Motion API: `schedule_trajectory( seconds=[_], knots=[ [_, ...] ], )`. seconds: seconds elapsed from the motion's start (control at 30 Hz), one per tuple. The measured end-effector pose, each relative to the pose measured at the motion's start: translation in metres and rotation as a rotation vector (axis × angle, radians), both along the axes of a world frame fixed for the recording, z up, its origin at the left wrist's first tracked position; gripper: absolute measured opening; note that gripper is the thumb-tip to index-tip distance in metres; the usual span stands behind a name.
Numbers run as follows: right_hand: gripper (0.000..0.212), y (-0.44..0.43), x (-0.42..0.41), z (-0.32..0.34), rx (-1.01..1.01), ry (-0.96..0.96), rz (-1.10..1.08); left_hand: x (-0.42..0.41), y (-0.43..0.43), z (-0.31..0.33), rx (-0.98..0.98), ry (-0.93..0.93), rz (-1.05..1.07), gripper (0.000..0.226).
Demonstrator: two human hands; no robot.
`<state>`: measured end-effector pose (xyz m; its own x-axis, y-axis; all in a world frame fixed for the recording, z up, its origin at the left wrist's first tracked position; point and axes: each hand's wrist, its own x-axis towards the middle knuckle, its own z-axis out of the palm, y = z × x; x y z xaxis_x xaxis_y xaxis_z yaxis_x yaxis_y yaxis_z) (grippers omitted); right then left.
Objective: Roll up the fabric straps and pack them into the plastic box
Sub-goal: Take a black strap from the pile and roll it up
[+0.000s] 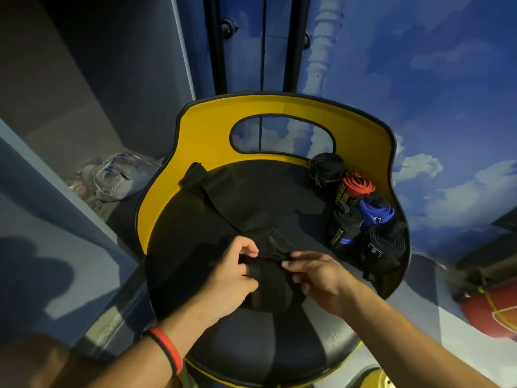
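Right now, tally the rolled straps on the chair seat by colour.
Black rolls: 3
Red roll: 1
Blue roll: 1
Total: 5, plus the unfinished black strap that the left hand and right hand grip.

One head-worn wide-angle camera looked steeply down, close over a round black-cushioned chair with curved yellow backrest toward 12 o'clock; left hand and right hand lay just below centre.
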<state>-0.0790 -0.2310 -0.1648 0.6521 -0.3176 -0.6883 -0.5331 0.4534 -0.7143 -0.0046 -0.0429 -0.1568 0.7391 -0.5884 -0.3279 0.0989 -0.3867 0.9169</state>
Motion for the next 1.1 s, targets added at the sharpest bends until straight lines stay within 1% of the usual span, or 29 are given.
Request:
schedule_trajectory(
  seconds=[0.07, 0.1, 0.17, 0.23, 0.27, 0.33, 0.37, 0.43, 0.47, 0.53, 0.6, 0.63, 0.67, 0.7, 0.77, 0.8, 0.83, 0.9, 0.93, 0.97, 1.0, 1.07, 1.1],
  knots=[
    [0.035, -0.002, 0.001, 0.001, -0.009, -0.041, -0.055, 0.002, -0.002, 0.001, -0.017, 0.007, 0.03, 0.061],
    [0.035, -0.003, 0.0, 0.004, -0.045, -0.064, -0.046, 0.005, -0.003, 0.001, -0.027, -0.003, 0.068, 0.061],
    [0.035, -0.007, -0.001, 0.012, -0.137, -0.121, 0.024, 0.014, -0.004, 0.002, -0.015, -0.065, 0.202, 0.057],
    [0.037, -0.009, -0.005, 0.018, -0.182, -0.183, 0.104, 0.024, -0.003, 0.0, 0.076, -0.121, 0.301, 0.053],
    [0.039, -0.009, -0.007, 0.019, -0.196, -0.209, 0.143, 0.029, -0.003, -0.003, 0.128, -0.103, 0.307, 0.057],
    [0.041, -0.008, -0.01, 0.018, -0.229, -0.235, 0.219, 0.034, -0.001, -0.009, 0.15, -0.004, 0.294, 0.067],
    [0.041, -0.007, -0.011, 0.018, -0.246, -0.234, 0.25, 0.035, 0.0, -0.012, 0.145, 0.017, 0.286, 0.063],
    [0.041, -0.007, -0.013, 0.017, -0.282, -0.21, 0.259, 0.035, 0.0, -0.012, 0.159, -0.063, 0.272, 0.035],
    [0.041, -0.008, -0.013, 0.017, -0.304, -0.187, 0.244, 0.035, -0.001, -0.009, 0.159, -0.107, 0.289, 0.026],
    [0.041, -0.009, -0.015, 0.019, -0.372, -0.136, 0.217, 0.033, -0.003, 0.002, 0.104, -0.151, 0.352, 0.031],
    [0.036, -0.011, -0.015, 0.018, -0.458, -0.092, 0.168, 0.03, -0.007, 0.02, -0.056, -0.131, 0.353, 0.032],
    [0.03, -0.012, -0.013, 0.02, -0.476, -0.085, 0.13, 0.028, -0.009, 0.028, -0.147, -0.087, 0.291, 0.03],
    [0.024, -0.013, -0.011, 0.025, -0.449, -0.075, 0.102, 0.023, -0.01, 0.037, -0.211, -0.05, 0.189, 0.028],
    [0.029, -0.016, -0.01, 0.029, -0.381, -0.064, 0.087, 0.017, -0.011, 0.045, -0.24, -0.05, 0.065, 0.026],
    [0.05, -0.022, -0.009, 0.039, -0.188, -0.002, 0.117, 0.005, -0.014, 0.046, -0.209, -0.15, -0.16, 0.026],
    [0.051, -0.025, -0.01, 0.043, -0.134, 0.033, 0.172, 0.0, -0.015, 0.041, -0.172, -0.194, -0.255, 0.028],
    [0.044, -0.026, -0.012, 0.044, -0.114, 0.042, 0.233, -0.005, -0.016, 0.037, -0.137, -0.214, -0.348, 0.03],
    [0.015, -0.025, -0.015, 0.04, -0.159, -0.032, 0.295, -0.009, -0.013, 0.032, -0.07, -0.195, -0.529, 0.034],
    [0.012, -0.023, -0.016, 0.038, -0.191, -0.071, 0.279, -0.006, -0.011, 0.033, -0.049, -0.183, -0.582, 0.034],
    [0.017, -0.022, -0.017, 0.034, -0.204, -0.104, 0.238, -0.002, -0.009, 0.036, -0.059, -0.157, -0.58, 0.032],
    [0.021, -0.022, -0.017, 0.032, -0.204, -0.138, 0.18, 0.002, -0.007, 0.04, -0.107, -0.117, -0.521, 0.027],
    [0.025, -0.023, -0.017, 0.034, -0.186, -0.22, 0.073, 0.011, -0.005, 0.05, -0.234, 0.007, -0.246, 0.019],
    [0.025, -0.025, -0.017, 0.035, -0.181, -0.283, 0.047, 0.017, -0.006, 0.051, -0.236, 0.049, -0.083, 0.018]
  ],
)
